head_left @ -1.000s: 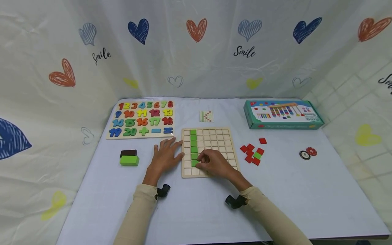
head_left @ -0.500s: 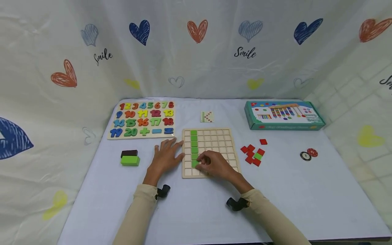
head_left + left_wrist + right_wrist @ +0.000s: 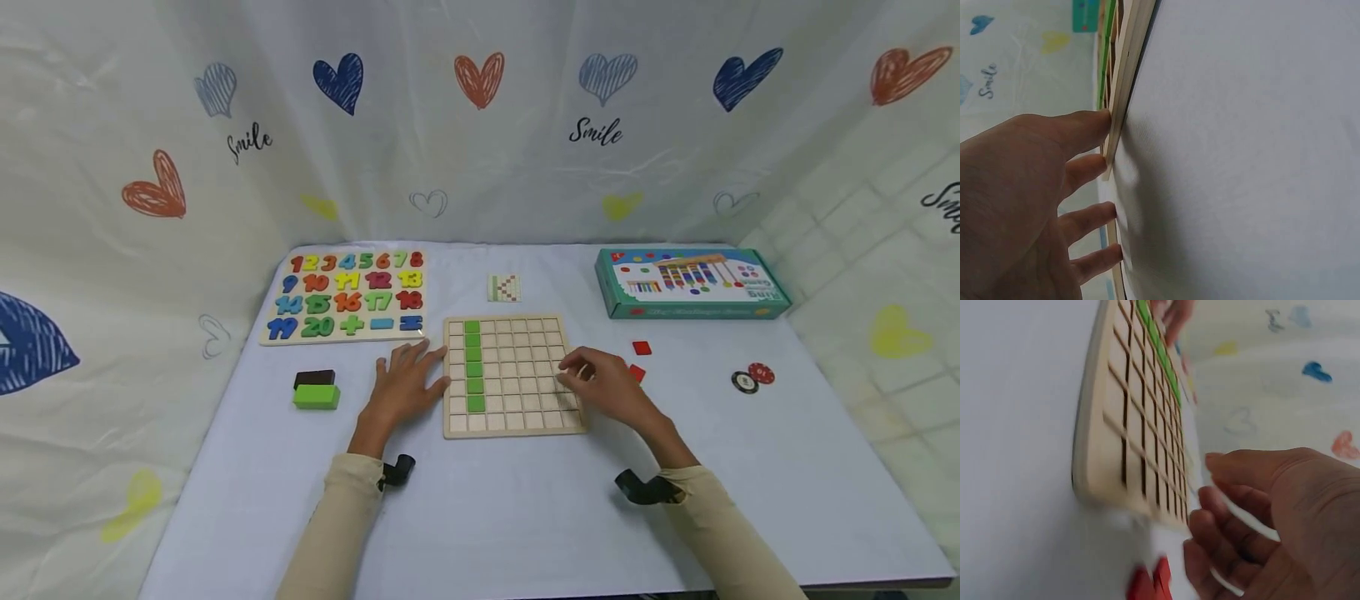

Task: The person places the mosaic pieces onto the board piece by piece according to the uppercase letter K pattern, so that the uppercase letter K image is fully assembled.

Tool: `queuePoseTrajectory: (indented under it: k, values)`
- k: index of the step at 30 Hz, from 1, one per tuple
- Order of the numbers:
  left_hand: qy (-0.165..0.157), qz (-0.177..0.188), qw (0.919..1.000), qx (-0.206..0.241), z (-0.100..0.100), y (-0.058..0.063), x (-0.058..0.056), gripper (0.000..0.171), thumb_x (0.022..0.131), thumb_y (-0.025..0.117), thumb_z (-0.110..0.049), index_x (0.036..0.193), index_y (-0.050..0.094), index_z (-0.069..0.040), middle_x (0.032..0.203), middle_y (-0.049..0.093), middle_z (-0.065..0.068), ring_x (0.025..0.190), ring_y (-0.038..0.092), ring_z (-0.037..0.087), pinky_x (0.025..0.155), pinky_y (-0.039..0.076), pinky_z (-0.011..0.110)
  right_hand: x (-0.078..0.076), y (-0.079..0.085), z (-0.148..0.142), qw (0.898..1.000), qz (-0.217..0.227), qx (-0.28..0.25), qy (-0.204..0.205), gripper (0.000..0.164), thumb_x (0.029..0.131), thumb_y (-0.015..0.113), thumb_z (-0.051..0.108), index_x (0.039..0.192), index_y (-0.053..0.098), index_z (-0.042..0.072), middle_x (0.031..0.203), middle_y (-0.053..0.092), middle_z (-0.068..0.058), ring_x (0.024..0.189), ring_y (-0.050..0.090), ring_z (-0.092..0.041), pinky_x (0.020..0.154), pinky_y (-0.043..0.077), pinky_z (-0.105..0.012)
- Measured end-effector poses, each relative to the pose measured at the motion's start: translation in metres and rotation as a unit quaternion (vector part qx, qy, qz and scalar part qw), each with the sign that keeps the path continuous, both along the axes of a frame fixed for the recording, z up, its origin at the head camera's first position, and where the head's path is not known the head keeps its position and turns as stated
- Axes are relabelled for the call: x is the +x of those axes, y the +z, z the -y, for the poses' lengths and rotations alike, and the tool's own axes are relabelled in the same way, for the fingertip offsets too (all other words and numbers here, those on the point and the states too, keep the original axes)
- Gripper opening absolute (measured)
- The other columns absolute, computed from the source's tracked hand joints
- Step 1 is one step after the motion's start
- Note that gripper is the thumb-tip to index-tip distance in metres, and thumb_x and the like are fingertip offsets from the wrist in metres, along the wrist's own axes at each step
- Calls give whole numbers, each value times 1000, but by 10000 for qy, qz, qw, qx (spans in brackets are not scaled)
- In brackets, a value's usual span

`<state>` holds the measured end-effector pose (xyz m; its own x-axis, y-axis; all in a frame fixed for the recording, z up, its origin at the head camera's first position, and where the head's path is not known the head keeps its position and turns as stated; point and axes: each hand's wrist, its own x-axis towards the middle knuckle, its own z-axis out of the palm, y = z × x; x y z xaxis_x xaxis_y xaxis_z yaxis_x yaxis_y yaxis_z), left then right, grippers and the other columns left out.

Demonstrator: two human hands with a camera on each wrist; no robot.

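A wooden grid board [image 3: 517,362] lies on the white table, with a column of several green square tiles [image 3: 474,368] in its second column from the left. My left hand [image 3: 403,390] rests with spread fingers at the board's left edge; its thumb and forefinger [image 3: 1088,170] touch the wooden side in the left wrist view. Over the board's right edge hovers my right hand [image 3: 611,387], fingers loosely bent, with nothing between thumb and fingers [image 3: 1225,509] in the right wrist view. Red square tiles [image 3: 641,347] lie just beyond it, most of them hidden behind the hand.
A number puzzle board [image 3: 345,296] lies at the back left, a small pattern card [image 3: 504,287] behind the grid board. A teal box [image 3: 693,285] stands at the back right. Green and dark blocks [image 3: 316,397] lie left, two round chips [image 3: 745,382] right.
My right hand has let go of the lowest green tile in the column and moved right, to the board's right edge. The left hand stays at the left edge.
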<state>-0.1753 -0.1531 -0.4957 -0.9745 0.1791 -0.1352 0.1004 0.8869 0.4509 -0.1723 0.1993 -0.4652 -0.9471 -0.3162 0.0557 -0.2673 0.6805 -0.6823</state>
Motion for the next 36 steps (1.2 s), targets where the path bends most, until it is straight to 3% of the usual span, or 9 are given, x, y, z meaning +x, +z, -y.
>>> queuePoseTrajectory:
  k: [6,9,16,21,36]
  values:
    - [28,-16,10000,-56,1,-2,0,62,104,66,-43,162,47,-28,172,34,8,160,21,37,123,11,77,2,5,-61,9897,495,1243,-502,27,97,77,23,116,72,4,100,72,-10,91,63,-27,67,54,-37]
    - [20,-19,9999,-108,0,-1,-1,62,105,66,-43,162,47,-28,172,33,8,160,21,37,123,11,76,4,3,-80,9847,681,1480,-622,38,97,77,25,123,68,-1,112,69,-19,99,63,-33,72,57,-42]
    - [31,-54,10000,-77,2,1,-2,61,104,66,-43,161,48,-27,172,34,9,160,21,38,123,11,77,1,0,-87,9862,711,1359,-632,42,98,77,24,124,63,-5,113,66,-21,98,61,-32,74,55,-38]
    - [17,-19,10000,-34,2,-2,-1,61,105,65,-43,161,48,-28,172,34,8,160,21,37,123,11,76,0,2,-87,9842,997,1350,-570,44,97,78,25,123,63,-6,116,66,-24,100,61,-34,77,57,-42]
    - [51,-37,10000,9,1,-2,2,61,105,66,-41,161,48,-28,172,33,8,160,20,37,124,9,76,-4,-4,-92,9843,1401,833,-671,46,96,79,23,123,53,-3,119,61,-24,110,58,-38,87,57,-41]
